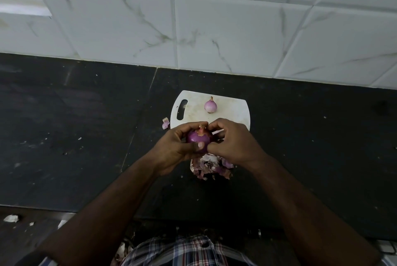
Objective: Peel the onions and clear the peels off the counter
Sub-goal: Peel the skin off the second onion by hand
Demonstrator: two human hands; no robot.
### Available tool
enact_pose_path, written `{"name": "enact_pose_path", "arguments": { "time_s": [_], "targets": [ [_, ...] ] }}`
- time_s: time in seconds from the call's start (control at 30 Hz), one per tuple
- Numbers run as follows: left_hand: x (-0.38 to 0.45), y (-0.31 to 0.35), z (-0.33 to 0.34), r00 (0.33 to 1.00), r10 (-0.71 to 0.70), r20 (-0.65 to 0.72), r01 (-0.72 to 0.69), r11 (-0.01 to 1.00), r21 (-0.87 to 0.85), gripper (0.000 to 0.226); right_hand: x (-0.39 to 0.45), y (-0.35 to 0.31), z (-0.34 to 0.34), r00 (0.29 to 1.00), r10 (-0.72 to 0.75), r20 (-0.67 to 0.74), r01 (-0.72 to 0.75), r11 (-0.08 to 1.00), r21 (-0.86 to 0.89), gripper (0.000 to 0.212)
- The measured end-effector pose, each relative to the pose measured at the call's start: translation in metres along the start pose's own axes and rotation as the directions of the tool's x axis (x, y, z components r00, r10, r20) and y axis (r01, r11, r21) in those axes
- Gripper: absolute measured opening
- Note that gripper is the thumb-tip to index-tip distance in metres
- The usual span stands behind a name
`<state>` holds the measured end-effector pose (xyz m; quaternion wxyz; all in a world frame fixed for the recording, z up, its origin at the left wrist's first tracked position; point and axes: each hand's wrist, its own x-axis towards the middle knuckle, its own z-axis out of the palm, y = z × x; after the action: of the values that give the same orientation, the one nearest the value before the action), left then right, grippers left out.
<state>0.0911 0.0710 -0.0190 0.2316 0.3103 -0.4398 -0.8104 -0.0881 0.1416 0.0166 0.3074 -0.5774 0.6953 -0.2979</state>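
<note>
Head view. The left hand point(178, 145) grips a purple onion point(198, 140) above the near edge of the board point(232, 113), thumb curled across its front. The right hand point(233, 143) has its fingers point(214, 124) pinched at the onion's dry neck, apparently on a strip of skin. A second onion point(210, 105), paler and seemingly already peeled, stands upright on the board, well apart from the hands. A heap of peels point(209, 165) lies on the dark counter point(86, 126) directly under the hands, and one loose scrap point(165, 123) lies just beside the board's left edge.

Risks, as judged:
- The bared onion surface looks smooth; a hard tug at the neck could slip it out of the left grip, and it would roll on the counter or off the near edge.
- Skin torn in small flakes would scatter beyond the heap. Pale scraps point(11, 218) already lie at lower left, seemingly below the counter edge, and would be easy to miss at clearing.
- The standing onion could be knocked over if a hand swings forward.

Containers: no bowl, bin or bag is in view. The peels have no receptacle and rest on the bare counter; the board carries only the one onion.
</note>
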Motion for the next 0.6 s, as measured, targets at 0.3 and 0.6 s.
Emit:
{"name": "enact_pose_path", "arguments": {
  "time_s": [0.3,0.6],
  "targets": [
    [0.0013,-0.0003,-0.004,1.0,0.008,0.019,-0.01,0.992,0.126,0.064,-0.0014,0.0008,0.0029,0.998,0.046,0.031,-0.047,0.997,0.056,0.041],
    [0.0066,0.0031,-0.0021,0.998,0.04,0.058,-0.059,0.922,0.382,0.073,0.0015,0.0043,-0.0002,0.997,0.062,0.035,-0.065,0.995,0.077,0.033]
  ]
}}
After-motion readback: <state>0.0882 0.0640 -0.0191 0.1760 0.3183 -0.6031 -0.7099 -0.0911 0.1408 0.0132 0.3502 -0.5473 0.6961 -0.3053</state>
